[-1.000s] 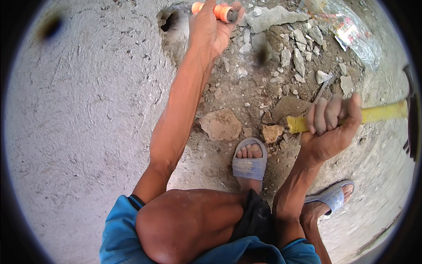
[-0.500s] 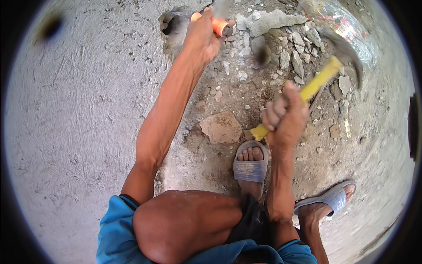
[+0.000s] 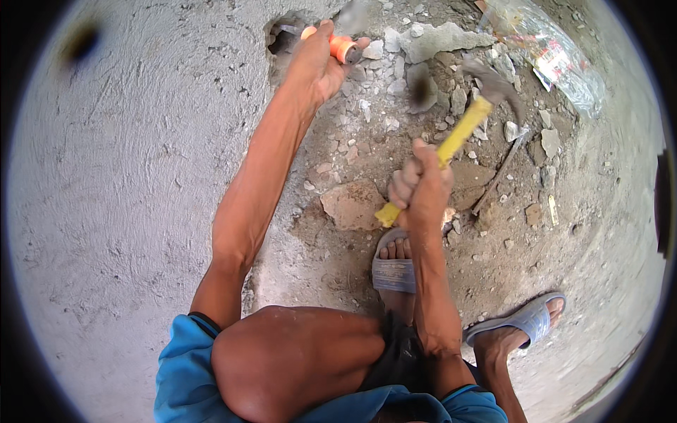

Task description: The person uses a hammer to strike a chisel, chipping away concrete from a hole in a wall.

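Observation:
My left hand (image 3: pixel 310 69) is wrapped round the orange handle of a chisel (image 3: pixel 343 49). Its metal blade points left into a ragged hole (image 3: pixel 276 42) in the grey plastered surface, where the tip is hard to make out. The handle's dark, blunt end faces right, toward the hammer. In my right hand (image 3: pixel 423 182) is a claw hammer (image 3: pixel 465 131), gripped low on its yellow handle. The slightly blurred dark head is raised over the rubble, apart from the chisel.
Broken concrete pieces (image 3: pixel 441 41) and dirt lie beyond my hands. A large flat chunk (image 3: pixel 352 204) sits before my sandalled foot (image 3: pixel 395 271). A thin rod (image 3: pixel 502 169) lies right of my right hand. Clear crumpled plastic (image 3: pixel 553 56) rests at the far right.
My right hand and the hammer have swung left, toward the chisel. My left hand, still holding the chisel, has shifted slightly left and nearer.

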Motion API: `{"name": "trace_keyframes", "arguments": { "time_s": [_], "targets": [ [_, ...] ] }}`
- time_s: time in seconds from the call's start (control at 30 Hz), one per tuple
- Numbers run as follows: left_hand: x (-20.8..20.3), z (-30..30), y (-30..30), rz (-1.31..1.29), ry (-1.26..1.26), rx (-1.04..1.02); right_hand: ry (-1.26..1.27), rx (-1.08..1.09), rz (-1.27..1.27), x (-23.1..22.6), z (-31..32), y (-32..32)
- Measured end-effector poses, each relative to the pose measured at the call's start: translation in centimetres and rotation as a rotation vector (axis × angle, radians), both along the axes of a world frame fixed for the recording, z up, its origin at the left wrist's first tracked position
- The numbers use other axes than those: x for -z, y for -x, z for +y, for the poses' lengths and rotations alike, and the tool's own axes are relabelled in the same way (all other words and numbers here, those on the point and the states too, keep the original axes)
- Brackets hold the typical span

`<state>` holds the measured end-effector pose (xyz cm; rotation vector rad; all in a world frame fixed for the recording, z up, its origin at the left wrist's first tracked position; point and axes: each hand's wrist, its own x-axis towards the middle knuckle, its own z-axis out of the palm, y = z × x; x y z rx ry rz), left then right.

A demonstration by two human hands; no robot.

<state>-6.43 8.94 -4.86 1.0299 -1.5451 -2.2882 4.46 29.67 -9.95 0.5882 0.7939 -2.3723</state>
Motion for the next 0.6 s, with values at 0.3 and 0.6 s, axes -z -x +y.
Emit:
{"name": "trace_keyframes", "arguments": {
  "time_s": [0.3,0.6],
  "targets": [
    [-1.1,0.4,-0.9,0.042,-0.038,-0.033,0.151,0.593,0.387,-3.2,8.0,4.2],
    [-1.9,2.6,-6.1,0.001,-0.104,0.038,-1.069,-0.26,0.967,-2.2,10.5,9.9]
  ]
}}
